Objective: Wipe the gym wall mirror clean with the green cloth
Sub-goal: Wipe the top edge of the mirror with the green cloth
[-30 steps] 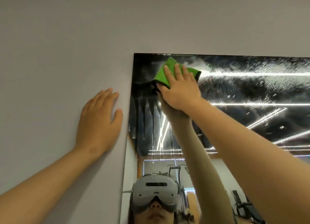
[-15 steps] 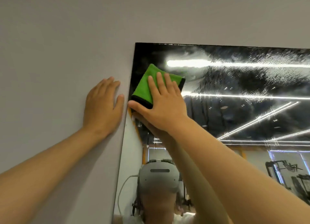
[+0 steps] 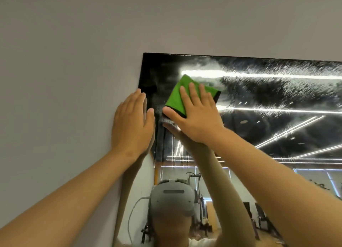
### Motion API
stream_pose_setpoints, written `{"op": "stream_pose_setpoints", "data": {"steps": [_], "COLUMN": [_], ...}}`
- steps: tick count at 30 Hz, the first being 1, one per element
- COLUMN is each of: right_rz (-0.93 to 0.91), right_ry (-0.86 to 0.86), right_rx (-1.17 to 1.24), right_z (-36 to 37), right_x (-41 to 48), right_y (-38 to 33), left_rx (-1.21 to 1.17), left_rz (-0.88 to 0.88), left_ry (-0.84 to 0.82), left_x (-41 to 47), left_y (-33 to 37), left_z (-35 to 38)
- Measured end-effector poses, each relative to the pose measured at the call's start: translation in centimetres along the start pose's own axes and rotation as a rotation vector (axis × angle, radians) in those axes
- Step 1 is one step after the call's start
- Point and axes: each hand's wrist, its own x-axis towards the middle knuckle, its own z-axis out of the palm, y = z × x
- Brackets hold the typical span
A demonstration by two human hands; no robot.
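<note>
**Wall** (image 3: 74, 61): plain grey, filling the upper and left of the frame.

**Mirror** (image 3: 277, 135): mounted flush on the wall, taking the right and lower centre. Its top left corner is in view.

**Droplet film** (image 3: 281, 71): speckled, streaky residue runs along the upper band of the glass toward the upper right. The patch at the top left corner reads darker and cleaner, with faint vertical run marks beneath it. Judgement: most of the visible band is not yet wiped.

**Left grip** (image 3: 131, 128): released, fingers straight, holding nothing. The palm lies flat across the mirror's left edge, partly on wall and partly on glass, apparently as a brace.

**Right grip** (image 3: 196, 117): released and flat. Straight fingers press the cloth to the glass, with the thumb splayed at the cloth's lower edge.

**Green cloth** (image 3: 177, 96): a folded pad with dark trim, near the mirror's top left corner. It sits under the right grip's fingers, just right of the left grip.

**Recommendation:**
- Press evenly through the whole palm.
- Work in overlapping strokes toward the upper right, reaching fully to the top edge.
- Refold to a dry face once streaks trail behind.
- Brace on the wall only, since fingers on the glass risk fresh prints.
</note>
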Motion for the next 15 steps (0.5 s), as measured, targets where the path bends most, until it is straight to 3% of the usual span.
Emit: {"op": "stream_pose_setpoints", "data": {"steps": [4, 10, 15], "right_rz": [0.013, 0.062, 0.054], "right_ry": [-0.056, 0.12, 0.091], "right_rx": [-0.039, -0.069, -0.104], "right_z": [-1.4, 0.1, 0.8], "right_x": [3.5, 2.9, 2.9], "right_y": [1.1, 1.0, -1.8], "left_rx": [0.006, 0.013, 0.028], "left_rz": [0.006, 0.015, 0.015], "left_ry": [0.003, 0.007, 0.008], "left_x": [0.0, 0.0, 0.0], "left_y": [-0.1, -0.2, -0.2], "left_z": [0.0, 0.1, 0.1]}}
